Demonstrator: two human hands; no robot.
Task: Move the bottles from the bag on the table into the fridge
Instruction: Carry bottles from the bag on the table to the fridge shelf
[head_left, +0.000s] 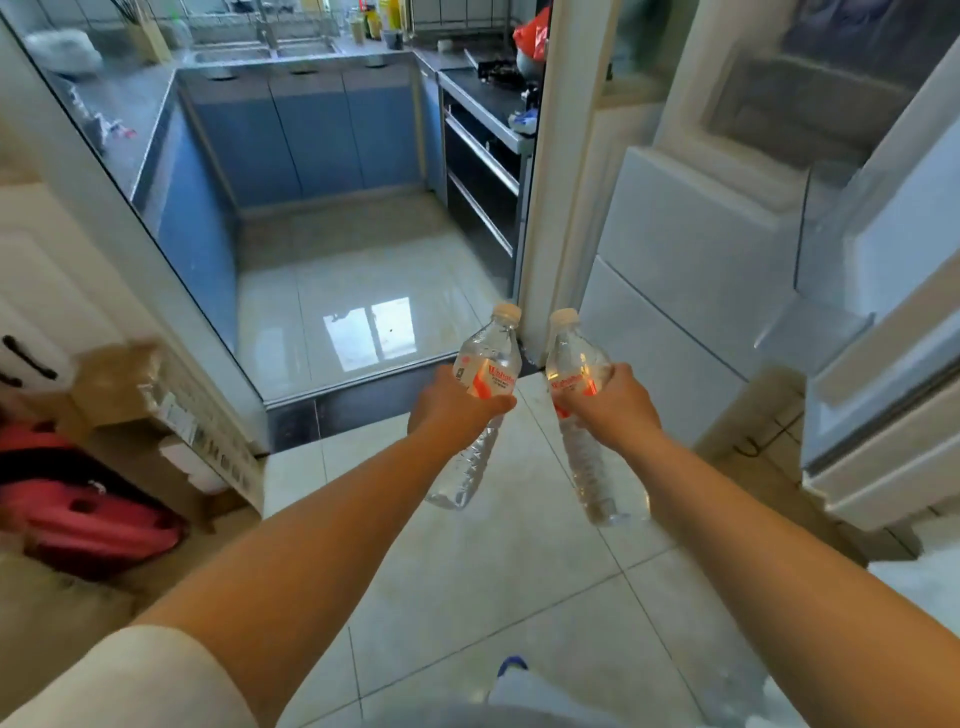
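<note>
A clear water bottle (480, 400) was gripped round its label by the left hand (452, 402) and a second bottle (584, 410) likewise by the right hand (615, 400), both carried above the tiled floor (519, 597), neither yet shelved in the open fridge (727, 249) beyond.

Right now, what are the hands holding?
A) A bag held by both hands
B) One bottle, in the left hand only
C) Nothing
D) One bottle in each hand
D: the left hand grips one clear bottle around its label and the right hand grips a second bottle, both capped, with the fridge ahead to the right, its door open.
</note>
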